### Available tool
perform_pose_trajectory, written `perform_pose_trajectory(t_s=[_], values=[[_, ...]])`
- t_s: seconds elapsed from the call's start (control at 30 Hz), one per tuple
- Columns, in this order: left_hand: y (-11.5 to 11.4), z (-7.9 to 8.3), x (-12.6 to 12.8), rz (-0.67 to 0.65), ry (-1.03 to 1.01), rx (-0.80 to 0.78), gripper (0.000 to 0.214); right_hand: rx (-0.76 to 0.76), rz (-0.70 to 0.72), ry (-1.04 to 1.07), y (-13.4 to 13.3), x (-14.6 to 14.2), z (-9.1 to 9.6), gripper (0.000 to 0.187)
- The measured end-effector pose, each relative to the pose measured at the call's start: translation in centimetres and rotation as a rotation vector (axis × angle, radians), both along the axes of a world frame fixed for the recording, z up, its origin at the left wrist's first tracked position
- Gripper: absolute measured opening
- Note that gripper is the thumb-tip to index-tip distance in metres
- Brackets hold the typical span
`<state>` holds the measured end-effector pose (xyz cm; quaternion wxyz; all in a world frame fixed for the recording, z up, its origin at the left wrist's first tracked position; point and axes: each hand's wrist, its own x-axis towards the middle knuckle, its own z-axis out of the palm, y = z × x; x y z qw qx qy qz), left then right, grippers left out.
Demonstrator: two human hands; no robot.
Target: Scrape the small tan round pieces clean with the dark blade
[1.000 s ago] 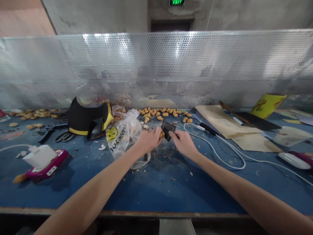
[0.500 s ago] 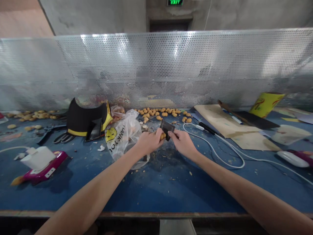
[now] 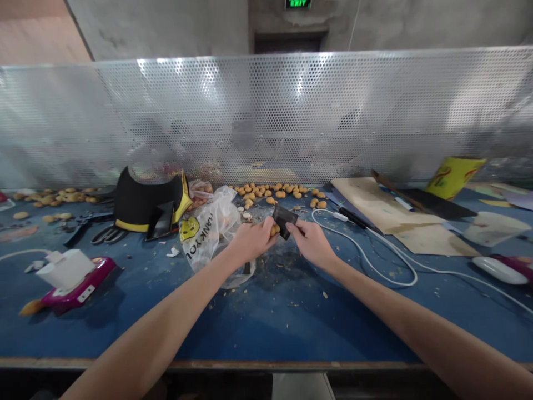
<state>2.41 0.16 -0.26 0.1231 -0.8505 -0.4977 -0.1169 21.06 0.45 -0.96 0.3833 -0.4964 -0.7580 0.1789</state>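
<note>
Above the middle of the table, my left hand (image 3: 255,240) is closed round a small tan rounded piece (image 3: 275,229); its kind I cannot make out. Pinched in the fingers of my right hand (image 3: 311,239) is a small dark sheet (image 3: 285,220) that looks like sandpaper. The sheet's left edge meets the tan piece and my left fingertips. Just behind both hands lie many similar tan pieces (image 3: 280,194) along the foot of the screen. Left of my left hand sits a clear plastic bag (image 3: 216,219) printed with a yellow face and "THANK YOU".
A perforated metal screen (image 3: 266,122) closes off the back. On the left are a black and yellow curved item (image 3: 139,203), scissors (image 3: 109,235) and a purple power strip (image 3: 81,294) with a white plug. White cable (image 3: 366,269), cardboard (image 3: 387,214) and a yellow container (image 3: 453,178) occupy the right.
Both hands stay nearly in place, still on the tan piece and the dark sheet. More of the tan piece shows now beside my left fingers.
</note>
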Motion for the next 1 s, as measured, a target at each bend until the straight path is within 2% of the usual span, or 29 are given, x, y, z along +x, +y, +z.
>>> perform_pose_trajectory(t_s=[1.0], values=[[-0.32,0.27,0.31,0.022,-0.047,-0.005,0.029,-0.002,0.004,-0.003,0.03,0.02,0.02,0.034]])
